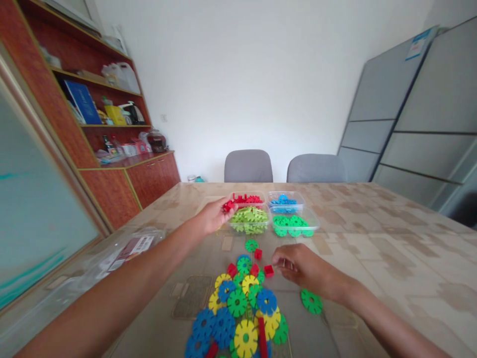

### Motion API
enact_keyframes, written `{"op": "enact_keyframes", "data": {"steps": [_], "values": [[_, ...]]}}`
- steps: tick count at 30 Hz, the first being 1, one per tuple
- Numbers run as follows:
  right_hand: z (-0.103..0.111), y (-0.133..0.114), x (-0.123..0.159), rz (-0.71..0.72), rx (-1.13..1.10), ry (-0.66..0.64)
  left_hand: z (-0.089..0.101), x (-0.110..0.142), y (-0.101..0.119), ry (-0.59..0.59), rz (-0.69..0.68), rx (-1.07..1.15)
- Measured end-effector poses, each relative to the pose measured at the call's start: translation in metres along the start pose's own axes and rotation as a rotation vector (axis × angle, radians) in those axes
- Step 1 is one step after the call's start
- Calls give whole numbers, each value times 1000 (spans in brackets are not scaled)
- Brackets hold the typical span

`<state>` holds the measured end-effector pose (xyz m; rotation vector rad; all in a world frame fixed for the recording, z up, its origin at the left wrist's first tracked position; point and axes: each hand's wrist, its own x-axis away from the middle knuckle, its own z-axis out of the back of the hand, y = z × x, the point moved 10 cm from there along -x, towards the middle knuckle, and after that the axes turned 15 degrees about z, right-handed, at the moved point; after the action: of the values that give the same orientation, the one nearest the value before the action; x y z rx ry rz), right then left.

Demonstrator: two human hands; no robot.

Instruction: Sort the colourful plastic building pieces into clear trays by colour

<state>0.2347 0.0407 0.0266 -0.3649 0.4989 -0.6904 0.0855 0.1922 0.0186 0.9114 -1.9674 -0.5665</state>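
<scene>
My left hand (213,215) reaches over the plastic boxes, its fingers closed on red block pieces (228,205). Just beneath it are a box of red pieces (247,199) and one heaped with light-green pieces (249,220). My right hand (298,262) hovers over the table, fingers loosely curled and apart, with nothing visible in them. Close to its fingertips lies a small red block (269,271); another red block (258,254) is a little farther off. A pile of notched discs, including a green disc (237,302), a yellow disc (246,338) and a blue disc (267,301), spreads toward me.
Boxes of blue pieces (283,202) and green discs (292,226) stand at the right of the group. A single green disc (311,301) lies below my right wrist. Clear plastic packaging (126,251) rests at the left. Two grey chairs (248,166) stand behind the table.
</scene>
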Motion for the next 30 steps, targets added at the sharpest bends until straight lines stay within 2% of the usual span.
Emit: {"op": "enact_keyframes", "data": {"steps": [2, 4, 6, 10, 14, 19, 24, 27, 30], "values": [[-2, -2, 0, 10, -14, -4, -5, -19, 29, 55, -56, 13], [-3, -3, 0, 13, -22, -12, -10, -33, 47, 94, -92, 4], [-3, -4, 1, 10, -31, -20, -13, -44, 54, 119, -98, -34], [2, -1, 3, 2, -32, 0, -10, -53, 52, 150, -106, -173], [8, 5, 5, -5, -13, 34, -7, -41, 44, 101, -175, -354], [5, 8, 6, -17, -6, -3, -2, 5, 26, 2, -357, -588], [-4, 14, 6, -27, 13, -22, 21, 46, -10, 11, -481, -877], [-16, 15, 4, -14, 34, -61, 38, 56, -28, 57, -537, -1028], [-26, 11, 3, -11, 10, -99, 45, 61, -46, 37, -521, -1179]]}}
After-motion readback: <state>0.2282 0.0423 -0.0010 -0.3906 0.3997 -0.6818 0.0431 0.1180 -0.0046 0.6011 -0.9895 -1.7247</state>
